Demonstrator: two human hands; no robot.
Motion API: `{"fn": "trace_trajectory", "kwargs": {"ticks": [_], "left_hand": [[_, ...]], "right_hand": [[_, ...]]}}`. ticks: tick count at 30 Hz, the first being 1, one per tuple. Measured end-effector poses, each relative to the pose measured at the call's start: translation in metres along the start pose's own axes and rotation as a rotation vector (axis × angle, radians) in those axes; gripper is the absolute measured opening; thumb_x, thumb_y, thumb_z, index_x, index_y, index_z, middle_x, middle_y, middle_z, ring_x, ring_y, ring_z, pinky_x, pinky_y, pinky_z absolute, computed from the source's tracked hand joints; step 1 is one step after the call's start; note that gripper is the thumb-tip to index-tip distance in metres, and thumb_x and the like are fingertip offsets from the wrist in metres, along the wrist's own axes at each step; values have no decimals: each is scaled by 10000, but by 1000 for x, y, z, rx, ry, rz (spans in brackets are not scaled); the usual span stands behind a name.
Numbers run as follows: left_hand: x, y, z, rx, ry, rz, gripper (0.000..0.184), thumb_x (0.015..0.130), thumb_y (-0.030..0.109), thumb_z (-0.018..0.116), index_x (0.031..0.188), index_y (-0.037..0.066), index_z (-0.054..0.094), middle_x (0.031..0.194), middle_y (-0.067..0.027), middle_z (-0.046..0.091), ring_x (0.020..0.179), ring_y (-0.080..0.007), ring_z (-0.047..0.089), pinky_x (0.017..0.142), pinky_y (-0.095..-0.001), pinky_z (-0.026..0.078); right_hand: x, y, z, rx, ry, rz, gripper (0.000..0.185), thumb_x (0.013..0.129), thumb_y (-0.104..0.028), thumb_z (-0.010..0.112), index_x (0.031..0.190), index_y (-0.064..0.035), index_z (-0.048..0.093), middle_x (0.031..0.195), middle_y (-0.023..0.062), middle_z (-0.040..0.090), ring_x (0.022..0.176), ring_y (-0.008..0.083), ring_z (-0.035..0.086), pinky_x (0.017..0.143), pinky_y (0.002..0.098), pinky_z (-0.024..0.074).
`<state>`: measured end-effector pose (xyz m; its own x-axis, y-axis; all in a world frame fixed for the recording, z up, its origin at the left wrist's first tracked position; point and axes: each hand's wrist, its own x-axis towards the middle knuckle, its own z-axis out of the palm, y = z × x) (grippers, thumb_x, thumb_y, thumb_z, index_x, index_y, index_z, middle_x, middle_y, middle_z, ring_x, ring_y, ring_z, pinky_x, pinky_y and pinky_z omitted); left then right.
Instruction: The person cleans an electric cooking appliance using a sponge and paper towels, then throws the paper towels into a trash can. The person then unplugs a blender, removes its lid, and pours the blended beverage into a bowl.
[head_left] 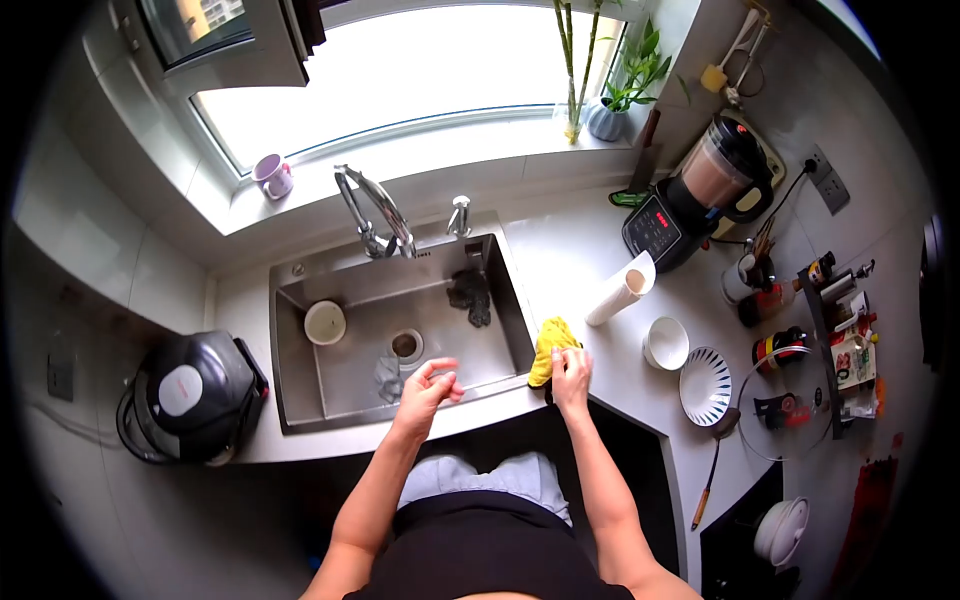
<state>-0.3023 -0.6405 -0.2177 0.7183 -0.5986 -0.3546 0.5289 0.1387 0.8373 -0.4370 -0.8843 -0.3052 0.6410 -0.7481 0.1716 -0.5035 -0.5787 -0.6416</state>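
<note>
My right hand (571, 378) is closed on a yellow cloth (553, 342) at the right front corner of the sink; the cloth lies bunched on the counter edge. My left hand (426, 393) hovers over the sink's front rim, fingers loosely curled and apart, with nothing visible in it. Below and beyond it is the steel sink (350, 380). Inside the sink are a white bowl (325, 323) on the left, a dark grey rag (470, 296) on the right, and a pale crumpled thing (388, 378) beside the drain (406, 346).
A faucet (376, 215) arches over the sink's back. To the right stand a paper roll (622, 288), a white bowl (665, 344), a patterned plate (707, 387) and a blender (700, 190). A black rice cooker (195, 395) sits left. A purple mug (272, 176) is on the sill.
</note>
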Motion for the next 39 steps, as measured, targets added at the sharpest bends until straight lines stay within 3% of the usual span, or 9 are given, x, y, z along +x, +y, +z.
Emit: {"fn": "trace_trajectory", "kwargs": {"ticks": [2, 7, 10, 11, 18, 23, 26, 33, 39], "left_hand": [[27, -10, -40, 128, -105, -68, 178, 966, 164, 643, 896, 3, 674, 721, -45, 634, 572, -78, 562, 577, -234, 477], [43, 6, -41, 166, -130, -43, 329, 963, 144, 625, 1255, 6, 563, 890, -86, 673, 799, -130, 633, 767, -267, 512], [37, 11, -34, 187, -106, 61, 487, 958, 136, 626, 1401, 36, 449, 1116, -116, 657, 1050, -160, 605, 906, -292, 480], [40, 8, -41, 239, -122, 24, 472, 970, 177, 612, 1405, 68, 465, 1278, -110, 593, 1174, -178, 562, 964, -316, 444], [14, 25, -41, 163, 14, 119, 431, 1038, 375, 495, 1311, 47, 562, 1161, -30, 631, 1118, -118, 557, 975, -303, 422], [-5, 48, -33, 257, 595, 484, 258, 1063, 271, 469, 976, 62, 594, 861, 43, 574, 791, -35, 512, 700, -216, 450], [-42, 89, -31, 708, 1028, 685, 283, 993, 234, 595, 833, 7, 544, 748, -116, 575, 669, -247, 570, 628, -366, 452], [-133, 143, -52, 1150, 1334, 767, 284, 935, 143, 636, 725, 12, 497, 698, -132, 521, 603, -336, 544, 534, -414, 415], [-185, 169, -73, 1176, 1316, 890, 271, 921, 133, 656, 727, 25, 502, 683, -134, 525, 606, -354, 579, 519, -429, 437]], "right_hand": [[2, -5, 6, -253, 246, 38, 365, 881, -353, 660, 1067, -44, 609, 1087, 156, 609, 1094, 365, 528, 945, 469, 402], [17, 21, 23, -123, -59, 156, 268, 873, -233, 689, 976, -1, 604, 1031, 199, 644, 983, 424, 599, 817, 482, 479], [23, -41, 15, 453, -189, 103, 260, 940, -241, 667, 945, 19, 657, 807, 108, 680, 770, 201, 651, 732, 344, 513], [24, -59, 17, 741, -340, 173, 264, 992, -220, 617, 1073, 27, 666, 948, 29, 702, 888, 69, 604, 783, 246, 496], [29, -181, 49, 841, -791, -222, 353, 1019, -277, 576, 887, 35, 674, 711, -26, 617, 684, 44, 515, 600, 243, 449], [36, -250, 36, 777, -919, -488, 271, 1028, -233, 518, 990, 23, 594, 797, 174, 592, 738, 249, 596, 686, 350, 471], [37, -271, 46, 813, -1168, -577, 165, 984, -145, 528, 1038, 9, 546, 900, 190, 562, 840, 320, 571, 758, 369, 462], [2, -363, 66, 1004, -1218, -983, 133, 759, 63, 492, 876, 14, 535, 795, 165, 488, 759, 344, 504, 694, 395, 438], [-49, -452, 71, 1064, -782, -1229, 135, 615, 80, 575, 691, -31, 579, 690, 89, 560, 752, 290, 543, 700, 387, 431]]}}
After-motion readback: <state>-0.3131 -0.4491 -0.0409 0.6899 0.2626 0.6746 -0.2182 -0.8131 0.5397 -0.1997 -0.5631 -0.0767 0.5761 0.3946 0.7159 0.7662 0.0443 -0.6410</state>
